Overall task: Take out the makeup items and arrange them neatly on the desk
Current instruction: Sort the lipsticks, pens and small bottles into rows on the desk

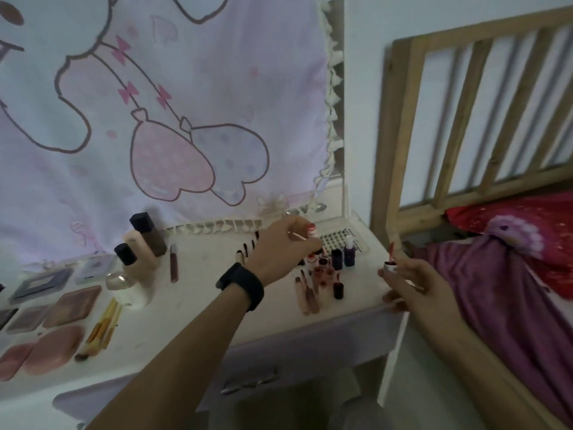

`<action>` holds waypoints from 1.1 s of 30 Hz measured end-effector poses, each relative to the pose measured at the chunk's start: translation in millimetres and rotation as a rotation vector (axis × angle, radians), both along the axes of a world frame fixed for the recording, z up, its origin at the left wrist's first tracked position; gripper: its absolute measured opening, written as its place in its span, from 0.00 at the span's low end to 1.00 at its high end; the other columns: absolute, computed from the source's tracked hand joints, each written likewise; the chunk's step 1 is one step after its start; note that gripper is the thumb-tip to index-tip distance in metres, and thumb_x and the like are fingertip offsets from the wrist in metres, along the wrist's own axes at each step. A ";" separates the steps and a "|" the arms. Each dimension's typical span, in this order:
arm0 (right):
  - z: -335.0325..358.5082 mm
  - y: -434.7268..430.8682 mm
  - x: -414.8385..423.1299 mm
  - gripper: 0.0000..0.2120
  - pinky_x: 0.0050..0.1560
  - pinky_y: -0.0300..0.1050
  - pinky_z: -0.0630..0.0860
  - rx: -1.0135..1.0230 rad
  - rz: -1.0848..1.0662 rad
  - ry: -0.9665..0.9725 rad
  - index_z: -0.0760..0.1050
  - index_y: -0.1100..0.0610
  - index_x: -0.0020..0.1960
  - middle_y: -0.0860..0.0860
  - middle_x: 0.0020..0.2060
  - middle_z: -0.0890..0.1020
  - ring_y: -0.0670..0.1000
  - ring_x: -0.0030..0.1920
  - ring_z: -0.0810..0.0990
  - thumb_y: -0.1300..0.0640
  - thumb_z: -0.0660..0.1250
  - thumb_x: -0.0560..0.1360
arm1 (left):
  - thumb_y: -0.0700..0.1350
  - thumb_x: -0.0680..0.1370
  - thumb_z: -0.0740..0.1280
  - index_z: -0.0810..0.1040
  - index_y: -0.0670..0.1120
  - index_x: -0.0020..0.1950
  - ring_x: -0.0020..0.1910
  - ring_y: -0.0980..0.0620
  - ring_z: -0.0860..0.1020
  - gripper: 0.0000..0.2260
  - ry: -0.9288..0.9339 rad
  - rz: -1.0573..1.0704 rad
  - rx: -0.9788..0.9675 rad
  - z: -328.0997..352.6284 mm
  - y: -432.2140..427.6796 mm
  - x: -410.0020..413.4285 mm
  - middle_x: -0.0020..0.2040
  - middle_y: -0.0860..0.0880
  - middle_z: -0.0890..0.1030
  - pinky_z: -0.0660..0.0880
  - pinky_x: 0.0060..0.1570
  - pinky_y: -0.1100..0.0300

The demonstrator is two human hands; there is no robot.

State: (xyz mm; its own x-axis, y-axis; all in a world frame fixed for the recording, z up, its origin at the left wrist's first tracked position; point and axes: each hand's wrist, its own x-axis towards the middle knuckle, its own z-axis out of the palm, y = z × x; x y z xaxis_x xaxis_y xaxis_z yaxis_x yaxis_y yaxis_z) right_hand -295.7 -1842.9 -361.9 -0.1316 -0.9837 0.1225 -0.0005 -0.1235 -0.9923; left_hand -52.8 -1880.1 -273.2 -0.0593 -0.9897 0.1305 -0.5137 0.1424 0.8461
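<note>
My left hand [283, 243], with a black band on its wrist, reaches over the white desk [198, 305] and pinches a small red-capped item above a cluster of lipsticks and small bottles [328, 268]. My right hand [412, 283] hovers at the desk's right edge and holds a small lip-gloss bottle [390, 265] with a red wand sticking up. Palettes [73, 305], pink compacts [51, 349], brushes [102, 330], foundation bottles [145, 240] and a lip-gloss tube [173, 266] lie in rows at the left.
A clear organiser tray [344, 240] stands at the desk's back right corner. A cartoon cloth [155, 119] hangs behind the desk. A wooden bed frame [465, 119] with purple and red bedding [511, 274] is close on the right. A drawer handle [248, 383] shows below.
</note>
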 end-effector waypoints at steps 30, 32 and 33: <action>-44.4 -59.7 14.0 0.11 0.60 0.52 0.70 -0.059 -0.113 0.826 0.79 0.39 0.54 0.39 0.44 0.78 0.48 0.54 0.74 0.37 0.65 0.75 | 0.59 0.70 0.72 0.81 0.54 0.46 0.54 0.48 0.73 0.11 -1.025 -0.015 -0.015 -28.8 -48.6 -75.0 0.45 0.54 0.79 0.66 0.58 0.50; -47.1 -60.4 15.7 0.11 0.59 0.51 0.68 -0.064 -0.132 0.852 0.78 0.38 0.53 0.38 0.44 0.78 0.48 0.55 0.74 0.37 0.65 0.75 | 0.58 0.72 0.71 0.81 0.54 0.47 0.55 0.47 0.72 0.10 -1.056 -0.017 -0.014 -30.0 -48.7 -77.2 0.45 0.53 0.76 0.65 0.58 0.50; -48.2 -61.2 16.5 0.11 0.58 0.51 0.67 -0.061 -0.135 0.860 0.78 0.38 0.53 0.38 0.44 0.78 0.48 0.55 0.74 0.37 0.65 0.74 | 0.58 0.72 0.70 0.81 0.54 0.48 0.56 0.47 0.72 0.10 -1.069 -0.018 -0.011 -30.6 -48.9 -77.9 0.45 0.53 0.76 0.65 0.59 0.49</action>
